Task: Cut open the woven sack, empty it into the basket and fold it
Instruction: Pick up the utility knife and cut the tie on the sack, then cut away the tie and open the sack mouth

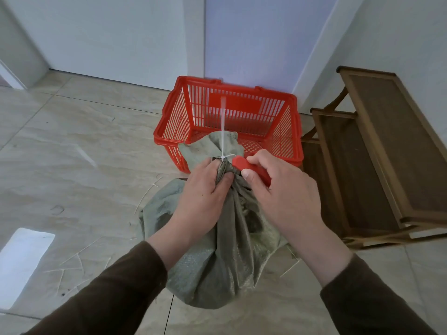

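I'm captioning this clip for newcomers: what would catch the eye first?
The bright red slatted plastic basket on the tiled floor, straight ahead. In front of it, the left hand grips the tied neck of a grey-green woven sack, while the right hand holds a red cutter at its white zip tie.

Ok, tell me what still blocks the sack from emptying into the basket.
The white tie cinches the sack neck shut. Left hand grips below it; right hand holds a red cutter against it. The basket beyond is open.
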